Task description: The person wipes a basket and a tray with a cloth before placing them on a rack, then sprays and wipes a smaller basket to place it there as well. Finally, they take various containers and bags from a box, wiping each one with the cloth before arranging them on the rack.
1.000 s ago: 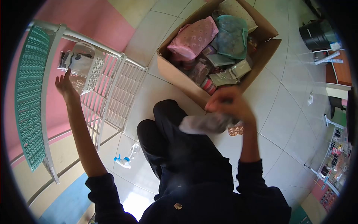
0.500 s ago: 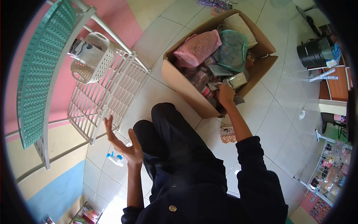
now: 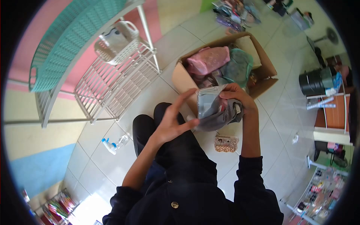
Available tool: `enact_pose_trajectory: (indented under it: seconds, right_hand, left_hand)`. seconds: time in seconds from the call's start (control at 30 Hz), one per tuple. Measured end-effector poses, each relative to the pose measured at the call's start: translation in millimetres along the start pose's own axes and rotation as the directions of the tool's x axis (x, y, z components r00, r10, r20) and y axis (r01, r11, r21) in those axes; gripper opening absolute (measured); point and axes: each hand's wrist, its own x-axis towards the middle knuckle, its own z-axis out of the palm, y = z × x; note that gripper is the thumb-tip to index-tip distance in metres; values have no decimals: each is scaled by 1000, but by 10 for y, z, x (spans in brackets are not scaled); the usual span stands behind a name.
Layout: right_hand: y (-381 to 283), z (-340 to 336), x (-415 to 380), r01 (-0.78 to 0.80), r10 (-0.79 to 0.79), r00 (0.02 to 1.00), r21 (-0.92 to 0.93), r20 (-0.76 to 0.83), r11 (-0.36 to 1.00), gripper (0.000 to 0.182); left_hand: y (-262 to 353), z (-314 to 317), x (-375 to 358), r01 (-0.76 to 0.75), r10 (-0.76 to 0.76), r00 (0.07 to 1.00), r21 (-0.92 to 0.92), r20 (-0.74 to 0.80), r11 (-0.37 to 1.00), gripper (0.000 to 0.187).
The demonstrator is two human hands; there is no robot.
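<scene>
My right hand (image 3: 242, 100) grips a grey bag (image 3: 217, 119) by its top, lifted in front of the cardboard box (image 3: 182, 79). Small red and white items show through the bag's opening, and a flat clear package (image 3: 206, 102) sits at its left side. My left hand (image 3: 168, 125) is open, thumb and fingers spread just left of the bag. Inside the box lie a pink patterned bag (image 3: 208, 61), a green translucent bag (image 3: 239, 65) and a cream dotted bundle (image 3: 248, 48). The held bag hides part of the box's near side.
A small woven basket (image 3: 226, 144) stands on the tiled floor below the bag. To the left are a white rack (image 3: 116, 84) with a white basket (image 3: 120, 50), a green basket (image 3: 67, 48), and a blue-and-white spray bottle (image 3: 109, 146). Packaged goods (image 3: 234, 13) lie behind the box.
My right hand has come up out of the box with the grey bag and moved closer to me. My left hand has moved right, from beside the rack to the bag. The view has shifted.
</scene>
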Motion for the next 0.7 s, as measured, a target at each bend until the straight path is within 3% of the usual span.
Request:
enact_pose_trajectory:
  seconds: [0.07, 0.1, 0.13, 0.17, 0.2, 0.23, 0.27, 0.3, 0.33, 0.37, 0.43, 0.7]
  right_hand:
    - [-4, 156, 138, -32, -12, 980, 217, 198, 976, 18]
    - [-27, 321, 186, -40, -8, 973, 201, 231, 979, 18]
    - [-51, 547, 222, 137, -117, 990, 368, -78, 920, 19]
    - [-57, 744, 276, 343, -157, 907, 467, -391, 815, 21]
    - [47, 846, 404, 524, -355, 805, 290, -476, 801, 22]
    - [38, 1118, 385, 577, -511, 718, -6, -473, 816, 25]
    - [143, 1306, 422, 602, -670, 638, -297, -379, 741, 32]
    - [241, 1471, 448, 633, -829, 521, -559, -203, 535, 36]
    - [389, 1575, 488, 610, -901, 433, -735, -6, 298, 43]
    - [503, 1670, 454, 595, -874, 482, -756, 65, 272, 48]
    - [723, 1709, 470, 589, -871, 483, -770, 92, 245, 52]
    - [524, 1484, 626, 496, -901, 433, -827, -30, 266, 43]
  left_hand:
    - [-79, 130, 24, 47, -13, 997, -422, 82, 905, 46]
    - [-36, 139, 13, 66, -75, 997, -530, 4, 845, 36]
    - [-64, 108, 9, 66, -131, 988, -520, -88, 851, 34]
    - [-111, 74, -7, 70, -185, 966, -513, -178, 856, 33]
    - [-118, 10, -61, 153, -277, 940, -477, -200, 865, 32]
    - [-111, 4, -65, 140, -271, 936, -466, -226, 873, 32]
    - [-101, 25, -45, 33, -288, 888, -577, -357, 816, 37]
    - [-88, 22, -50, -89, -320, 822, -662, -471, 744, 42]
    - [76, -78, -93, -101, -358, 802, -700, -478, 707, 42]
    - [87, -214, -78, -141, -349, 782, -692, -516, 708, 39]
    - [98, -382, -103, -146, -411, 728, -710, -549, 689, 37]
    - [-75, -289, -173, -93, -375, 766, -668, -521, 738, 32]
